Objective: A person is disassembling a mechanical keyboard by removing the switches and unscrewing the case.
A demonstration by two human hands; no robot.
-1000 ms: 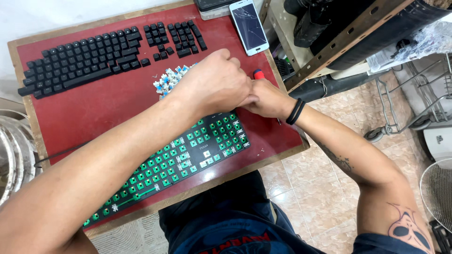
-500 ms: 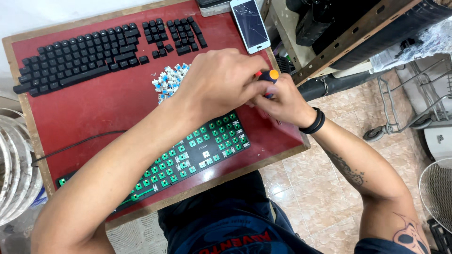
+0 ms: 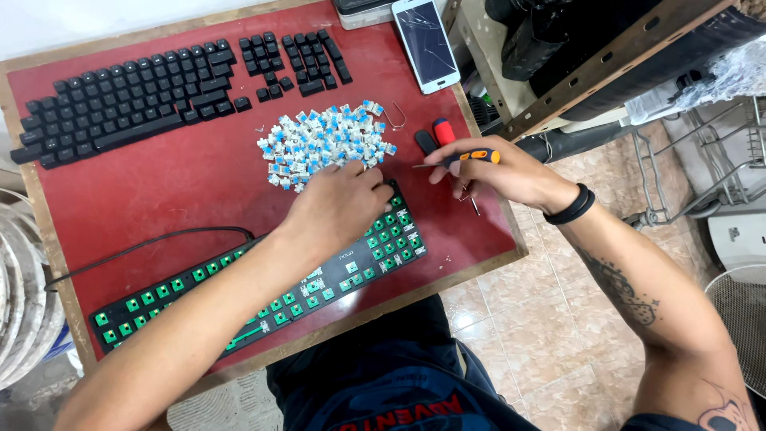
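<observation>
1. Work surface: a red-topped table (image 3: pixel 159 191) with a wooden rim carries all items listed below. Tiled floor shows to its right.

2. Stripped keyboard base (image 3: pixel 263 295): a long black frame with a green circuit board exposed and rows of green switch sockets. It lies diagonally along the near edge of the table. A black cable (image 3: pixel 144 247) runs from it toward the table's left edge.

3. Set of black keycaps (image 3: pixel 120 100): laid out in keyboard order at the far left of the table, with a smaller block of keycaps (image 3: pixel 291 52) just beside it on the right. Both are well apart from the base.

4. White smartphone (image 3: pixel 425 44): face up at the far edge, screen cracked.

5. Pile of loose key switches (image 3: pixel 323 144), white with blue stems: heaped mid-table, between the keycaps and the base.

6. Left hand (image 3: pixel 339 207): palm down, fingers curled narrow, resting on the far right end of the base and touching the near edge of the switch pile. Whether it holds a switch cannot be told.

7. Right hand (image 3: pixel 499 172): closed around an orange-and-black screwdriver (image 3: pixel 459 158), tip pointing left toward the left hand. A black band sits on the wrist.

8. Red-handled tool (image 3: pixel 443 130): lying just beyond the right hand, beside a black-handled one.
</observation>
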